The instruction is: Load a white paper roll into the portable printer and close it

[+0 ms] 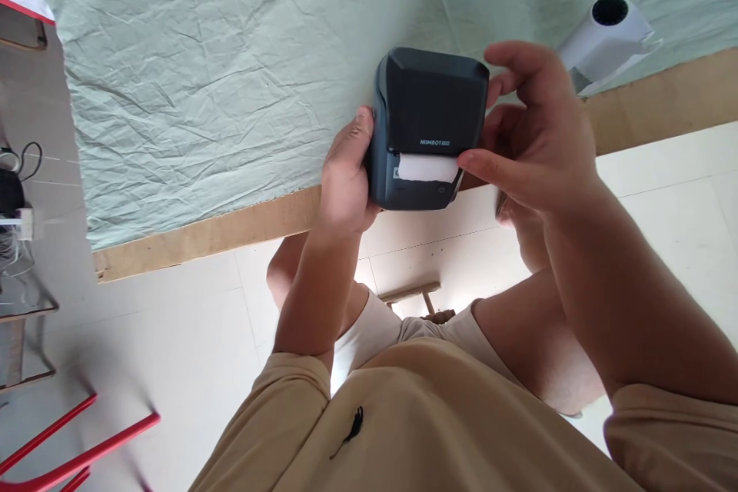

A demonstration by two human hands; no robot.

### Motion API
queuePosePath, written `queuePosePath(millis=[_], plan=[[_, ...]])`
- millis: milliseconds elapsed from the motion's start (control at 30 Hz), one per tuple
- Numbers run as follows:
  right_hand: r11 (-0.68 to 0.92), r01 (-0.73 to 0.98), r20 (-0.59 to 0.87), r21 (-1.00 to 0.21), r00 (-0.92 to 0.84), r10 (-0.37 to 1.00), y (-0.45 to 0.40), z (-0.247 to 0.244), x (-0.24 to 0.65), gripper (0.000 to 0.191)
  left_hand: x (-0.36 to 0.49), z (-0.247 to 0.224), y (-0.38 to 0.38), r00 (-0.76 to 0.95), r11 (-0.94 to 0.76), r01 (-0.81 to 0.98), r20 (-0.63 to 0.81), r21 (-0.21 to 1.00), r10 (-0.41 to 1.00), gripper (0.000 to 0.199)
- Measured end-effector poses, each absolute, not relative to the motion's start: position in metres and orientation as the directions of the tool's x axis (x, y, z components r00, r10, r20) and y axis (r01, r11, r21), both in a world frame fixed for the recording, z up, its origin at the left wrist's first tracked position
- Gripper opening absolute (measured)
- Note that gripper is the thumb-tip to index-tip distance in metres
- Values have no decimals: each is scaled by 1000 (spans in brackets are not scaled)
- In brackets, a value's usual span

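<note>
A dark label printer [435, 104] marked NIIMBOT is held up near the table's front edge, its lid down. A white paper strip [427, 167] sticks out of the slot below the lid. My left hand [346, 173] grips the printer's left side, thumb along the edge and the other fingers hidden underneath. At the right side is my right hand [533, 119], its fingers curved and spread apart. Its thumb tip meets the right end of the paper strip, and its index fingertip is by the printer's upper right corner.
A pale green wrinkled cloth [201, 84] covers the table, whose wooden edge [207, 246] runs along the front. A white tube-like object with a dark round end [616, 38] lies at the right. Red bars [81, 453] and a rack with cables [20, 246] stand at the left.
</note>
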State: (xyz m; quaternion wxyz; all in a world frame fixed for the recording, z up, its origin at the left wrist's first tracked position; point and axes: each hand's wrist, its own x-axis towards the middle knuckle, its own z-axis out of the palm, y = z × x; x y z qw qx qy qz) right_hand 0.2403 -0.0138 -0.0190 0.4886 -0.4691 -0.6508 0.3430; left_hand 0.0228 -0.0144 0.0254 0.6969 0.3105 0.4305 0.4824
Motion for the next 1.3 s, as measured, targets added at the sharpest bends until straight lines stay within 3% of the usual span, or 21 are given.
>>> queuePosePath(millis=[67, 167, 300, 400, 533, 600, 667, 833, 900, 1000, 1033, 1100, 1200, 1300], plan=[[379, 249, 379, -891, -50, 924, -15, -6, 234, 81, 25, 28, -14, 110, 291, -435, -270, 852, 957, 62], [420, 253, 453, -872, 89, 887, -20, 22, 221, 44, 23, 31, -12, 277, 289, -415, -183, 863, 943, 52], [453, 348, 546, -821, 243, 802, -24, 46, 211, 44, 19, 34, -13, 291, 320, -414, -209, 852, 934, 36], [448, 439, 561, -779, 165, 811, -23, 47, 214, 28, 20, 34, -16, 177, 267, -394, -213, 879, 961, 38], [380, 739, 507, -556, -60, 860, -23, 49, 217, 3, 15, 23, -12, 367, 221, -304, -101, 927, 925, 39], [324, 836, 382, -442, -151, 912, -24, 53, 217, 10, 11, 17, -8, 391, 189, -255, -78, 948, 917, 49], [307, 855, 256, -417, -213, 943, -25, 58, 216, 17, 9, 16, -6, 376, 205, -229, -108, 952, 920, 55], [323, 721, 213, -613, -243, 946, -27, 66, 221, 29, 11, 24, -10, 337, 235, -243, -145, 941, 930, 43], [322, 582, 248, -747, -205, 947, -24, 61, 225, 31, 13, 24, -11, 325, 218, -308, -113, 926, 939, 41], [285, 258, 309, -923, 58, 949, -8, 38, 235, 26, 18, 24, -12, 287, 258, -356, -158, 898, 945, 42], [237, 139, 261, -962, 191, 946, -1, 26, 239, 24, 20, 24, -12, 246, 285, -348, -207, 893, 947, 44], [225, -49, 207, -973, 246, 947, 12, 4, 248, 34, 24, 27, -14, 153, 329, -345, -293, 879, 944, 54], [288, 177, 324, -941, 226, 919, 17, -15, 257, 48, 31, 31, -16, 173, 355, -350, -313, 867, 934, 63], [338, 509, 457, -791, 126, 880, 9, -11, 258, 48, 34, 31, -17, 137, 334, -340, -305, 879, 943, 66]])
